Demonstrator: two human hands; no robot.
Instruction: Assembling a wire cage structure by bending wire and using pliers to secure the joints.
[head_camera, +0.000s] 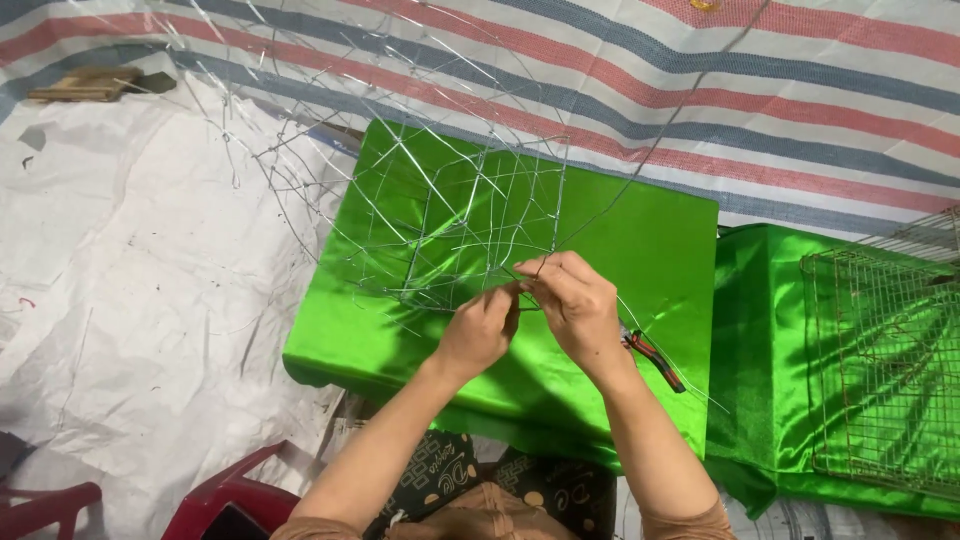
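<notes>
1. Nearest the camera, the person's patterned dark lap cloth (470, 485) is showing between the two bare forearms, with a red plastic chair (225, 495) sitting just to its left on the floor.
2. The left hand (480, 330) is hovering over the near half of the green-covered table (600, 250), its fingers (508, 300) pinching a thin strand of the wire frame (450, 210).
3. The right hand (575, 300) is meeting the left at the same spot, its fingers (545, 270) curling tight around the same wire strand, so both hands are grasping it where the fingertips are touching.
4. Red-handled pliers (655, 358) are lying on the green cloth just beside the right wrist, toward the table's right edge.
5. The wire frame, an open, loosely woven mesh of silvery wire, is rising from the middle of the table and spreading back over its far left corner, with stray ends sticking out past the edge.
6. To the right, a second green-covered table (760, 330) is carrying a rectangular wire mesh cage (885, 370) near its right edge.
7. On the left, a crumpled white sheet (140, 250) is covering the floor.
8. Farthest off, a striped tarpaulin (780, 90) in red, blue and white is stretching across the back, with a wooden block (90, 85) lying at its far left.
</notes>
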